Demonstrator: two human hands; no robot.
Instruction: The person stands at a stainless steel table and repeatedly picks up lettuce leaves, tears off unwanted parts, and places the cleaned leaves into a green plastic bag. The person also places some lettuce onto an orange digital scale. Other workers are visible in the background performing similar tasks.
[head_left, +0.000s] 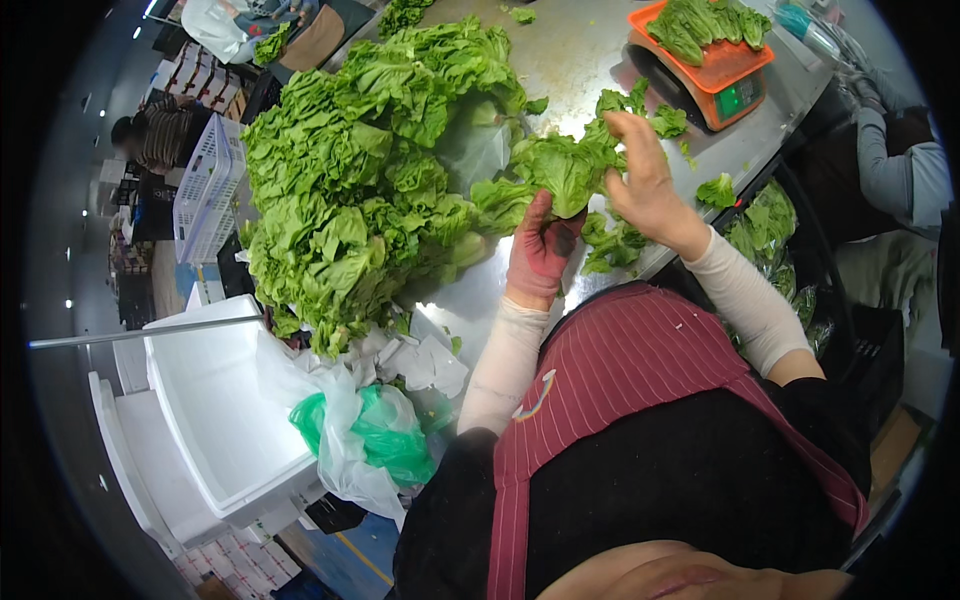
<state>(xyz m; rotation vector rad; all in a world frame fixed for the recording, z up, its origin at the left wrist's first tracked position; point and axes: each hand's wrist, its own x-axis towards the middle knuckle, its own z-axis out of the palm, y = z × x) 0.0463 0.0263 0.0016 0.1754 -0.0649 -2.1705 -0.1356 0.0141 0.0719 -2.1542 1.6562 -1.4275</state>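
Observation:
My left hand (544, 244), in a red and dark work glove, is closed around the base of a head of leafy lettuce (562, 169) over the metal table. To the right of that head is my bare right hand (645, 176), its fingers apart and curved; whether a fingertip touches the leaves I cannot tell. A large heap of lettuce (337, 172) covers the table's left part, with a clear plastic bag (476, 150) among the leaves. Loose leaves (611, 244) lie beneath my hands. An orange scale (712, 75) bears more lettuce (705, 26) on its tray.
White foam boxes (217, 412) stand at the left, beside green and clear plastic bags (375, 435). Bagged lettuce (765, 225) lies below the table's right edge (780, 139). A co-worker's sleeved arm (885, 157) is at the right; another person (161, 135) is far left.

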